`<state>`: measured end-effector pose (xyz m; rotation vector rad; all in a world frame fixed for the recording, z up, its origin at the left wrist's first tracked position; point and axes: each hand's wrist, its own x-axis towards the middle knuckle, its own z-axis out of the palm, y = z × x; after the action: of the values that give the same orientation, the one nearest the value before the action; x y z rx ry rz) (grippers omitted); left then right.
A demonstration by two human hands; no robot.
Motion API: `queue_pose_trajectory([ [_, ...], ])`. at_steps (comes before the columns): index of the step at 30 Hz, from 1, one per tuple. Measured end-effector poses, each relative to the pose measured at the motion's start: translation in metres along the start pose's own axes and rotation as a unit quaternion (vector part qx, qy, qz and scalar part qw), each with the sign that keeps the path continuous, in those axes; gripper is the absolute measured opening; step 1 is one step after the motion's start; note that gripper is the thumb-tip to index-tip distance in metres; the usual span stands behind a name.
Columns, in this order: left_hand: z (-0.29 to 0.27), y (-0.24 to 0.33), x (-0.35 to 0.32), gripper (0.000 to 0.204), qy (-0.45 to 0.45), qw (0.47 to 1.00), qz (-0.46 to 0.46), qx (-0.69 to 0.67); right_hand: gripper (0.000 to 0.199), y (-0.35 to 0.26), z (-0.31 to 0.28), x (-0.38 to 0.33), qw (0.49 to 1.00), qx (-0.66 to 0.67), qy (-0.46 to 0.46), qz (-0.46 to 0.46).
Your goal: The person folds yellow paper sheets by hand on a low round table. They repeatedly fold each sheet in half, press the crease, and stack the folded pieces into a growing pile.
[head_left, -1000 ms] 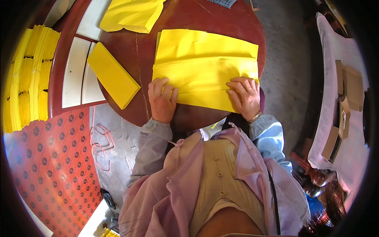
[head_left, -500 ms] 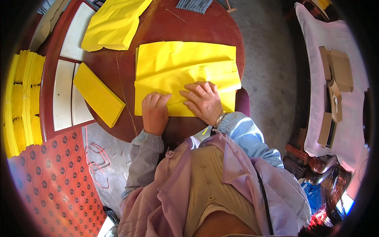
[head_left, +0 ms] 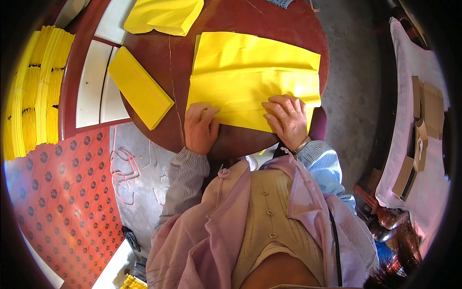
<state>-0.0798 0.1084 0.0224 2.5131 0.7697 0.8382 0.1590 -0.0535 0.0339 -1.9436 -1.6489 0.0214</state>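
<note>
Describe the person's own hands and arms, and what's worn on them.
Both the left hand and right hand are ungloved. A shiny bracelet circles the right wrist. Blue-and-white striped sleeves cover the forearms, below a pale pinkish-purple jacket.

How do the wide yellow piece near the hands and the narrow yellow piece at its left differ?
The wide yellow piece is broad, while the narrow yellow piece is a slim strip. The wide piece lies with its long side roughly crosswise; the narrow piece slants diagonally. The left hand and right hand rest at the wide piece's near side; neither touches the narrow piece. Both are yellow.
</note>
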Motion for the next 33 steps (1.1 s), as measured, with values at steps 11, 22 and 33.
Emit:
queue_pose_trajectory([
  [11, 0.008, 0.003, 0.011, 0.041, -0.026, 0.998, 0.007, 0.059, 0.037, 0.01, -0.011, -0.012, 0.999, -0.044, -0.006, 0.03],
  [22, 0.024, 0.013, 0.035, 0.018, -0.005, 0.999, 0.007, 0.041, 0.041, 0.02, -0.026, -0.022, 0.995, -0.066, -0.005, 0.073],
  [33, 0.053, 0.014, 0.049, 0.049, 0.03, 0.998, -0.038, -0.03, 0.038, 0.037, -0.034, -0.035, 0.991, -0.069, 0.007, 0.114],
])
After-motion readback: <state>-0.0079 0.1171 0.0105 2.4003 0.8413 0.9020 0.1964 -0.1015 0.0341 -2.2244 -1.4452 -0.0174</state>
